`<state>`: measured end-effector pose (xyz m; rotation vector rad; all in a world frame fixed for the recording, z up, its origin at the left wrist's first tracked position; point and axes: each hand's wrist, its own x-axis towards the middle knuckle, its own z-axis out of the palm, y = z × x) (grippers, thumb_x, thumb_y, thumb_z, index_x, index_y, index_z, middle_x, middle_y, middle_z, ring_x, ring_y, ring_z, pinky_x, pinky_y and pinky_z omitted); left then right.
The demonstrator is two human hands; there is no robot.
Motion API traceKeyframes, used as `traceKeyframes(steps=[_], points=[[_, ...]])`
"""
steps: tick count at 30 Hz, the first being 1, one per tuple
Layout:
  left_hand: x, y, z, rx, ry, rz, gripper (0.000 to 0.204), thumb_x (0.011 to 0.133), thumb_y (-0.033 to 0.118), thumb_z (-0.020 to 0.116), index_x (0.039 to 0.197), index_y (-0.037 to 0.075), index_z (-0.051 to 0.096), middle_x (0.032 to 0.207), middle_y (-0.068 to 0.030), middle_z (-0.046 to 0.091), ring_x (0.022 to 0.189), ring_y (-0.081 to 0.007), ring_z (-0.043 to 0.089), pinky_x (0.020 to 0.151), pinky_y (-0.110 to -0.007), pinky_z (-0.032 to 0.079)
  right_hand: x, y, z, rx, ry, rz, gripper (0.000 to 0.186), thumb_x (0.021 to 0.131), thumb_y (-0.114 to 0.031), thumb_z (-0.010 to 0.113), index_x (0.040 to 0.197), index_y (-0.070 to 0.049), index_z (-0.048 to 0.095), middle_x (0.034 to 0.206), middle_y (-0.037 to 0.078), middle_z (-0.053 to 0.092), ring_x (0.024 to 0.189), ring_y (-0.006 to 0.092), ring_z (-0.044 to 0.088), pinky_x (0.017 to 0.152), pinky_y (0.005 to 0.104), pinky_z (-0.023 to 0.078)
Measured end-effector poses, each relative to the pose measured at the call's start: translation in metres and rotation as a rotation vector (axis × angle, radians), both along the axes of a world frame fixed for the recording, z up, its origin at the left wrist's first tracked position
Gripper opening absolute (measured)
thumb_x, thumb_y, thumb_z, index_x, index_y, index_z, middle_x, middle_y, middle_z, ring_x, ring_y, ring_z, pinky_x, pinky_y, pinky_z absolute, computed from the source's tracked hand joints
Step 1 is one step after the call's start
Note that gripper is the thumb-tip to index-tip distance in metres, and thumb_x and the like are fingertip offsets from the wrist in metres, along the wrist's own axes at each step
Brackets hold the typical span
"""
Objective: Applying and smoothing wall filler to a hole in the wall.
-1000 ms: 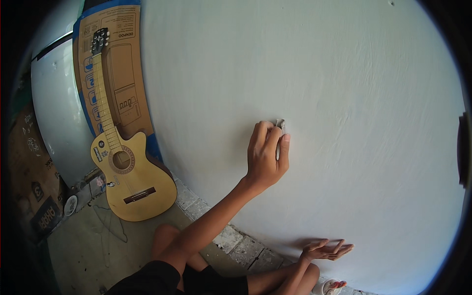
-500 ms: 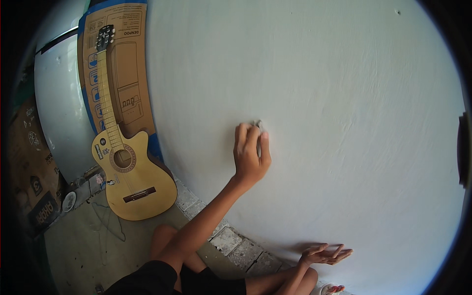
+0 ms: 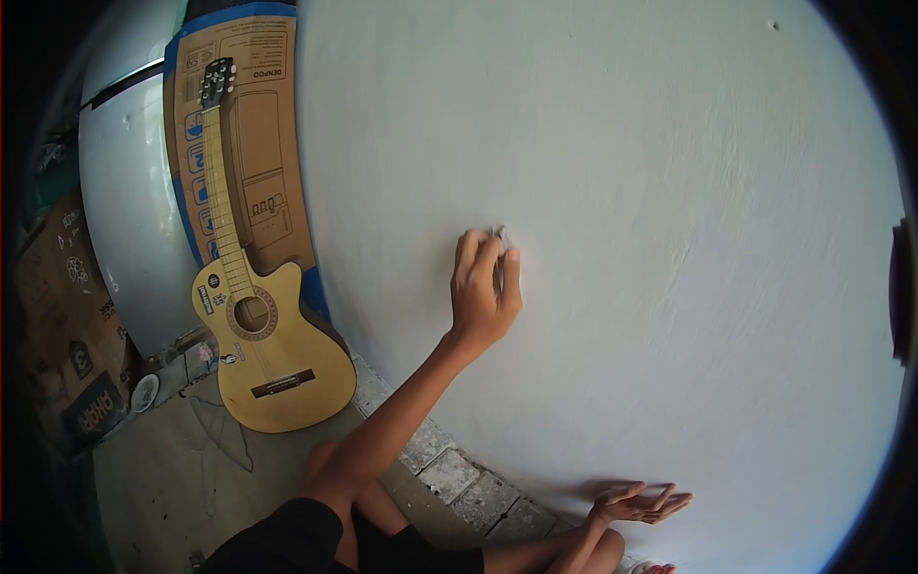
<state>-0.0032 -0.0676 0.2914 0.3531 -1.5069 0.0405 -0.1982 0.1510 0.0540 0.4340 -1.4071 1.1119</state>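
Note:
My left hand (image 3: 485,292) is raised against the pale wall (image 3: 698,239), its fingers closed around a small greyish piece (image 3: 502,235). Only a bit of that piece shows past the fingertips, pressed to the wall; its kind I cannot make out. Low on the right, my right hand (image 3: 643,503) is open, palm turned up and fingers apart, holding nothing. It rests above my bent knee, close to the bottom of the wall.
At left, an acoustic guitar (image 3: 287,354) leans on a flat cardboard box (image 3: 273,124) with blue edges. Behind stands a white fridge-like panel (image 3: 129,210). A wire hanger (image 3: 225,435) lies on the floor. Grey tiles (image 3: 449,476) line the wall's foot. A container (image 3: 655,568) sits by my knee.
My left hand has shifted slightly up and left on the wall, still gripping the piece. The view has turned a little, so the guitar and box appear further right.

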Motion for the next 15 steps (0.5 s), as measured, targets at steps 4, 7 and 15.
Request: traceKeyframes(steps=[4, 7, 15], points=[[-0.007, 0.006, -0.031, 0.072, 0.059, 0.046, 0.016, 0.090, 0.010, 0.056, 0.081, -0.002, 0.050, 0.085, -0.0134, 0.046, 0.075, -0.0278, 0.048, 0.065, -0.039, 0.040, 0.001, 0.001, 0.002, -0.033, 0.026, 0.024, 0.048, 0.099, -0.032, 0.040, 0.131, 0.004, 0.041, 0.147, 0.024, 0.025, 0.138, 0.0395, 0.027, 0.111, 0.0515, 0.027], [0.000, 0.048, -0.117, 0.124, -0.154, -0.010, 0.015, 0.088, 0.010, 0.058, 0.080, -0.001, 0.051, 0.084, -0.0132, 0.047, 0.075, -0.0279, 0.047, 0.064, -0.039, 0.040, 0.008, 0.005, 0.002, 0.108, -0.076, -0.100, 0.048, 0.098, -0.028, 0.036, 0.135, 0.001, 0.036, 0.148, 0.026, 0.023, 0.139, 0.0410, 0.022, 0.110, 0.0542, 0.024], [0.003, 0.015, -0.039, 0.075, -0.026, 0.022, 0.018, 0.091, 0.012, 0.054, 0.079, -0.002, 0.050, 0.080, -0.0129, 0.045, 0.074, -0.0268, 0.045, 0.065, -0.039, 0.039, 0.006, 0.004, -0.003, 0.067, -0.055, 0.016, 0.049, 0.098, -0.030, 0.037, 0.135, 0.002, 0.037, 0.149, 0.025, 0.018, 0.140, 0.0411, 0.019, 0.110, 0.0561, 0.024]])
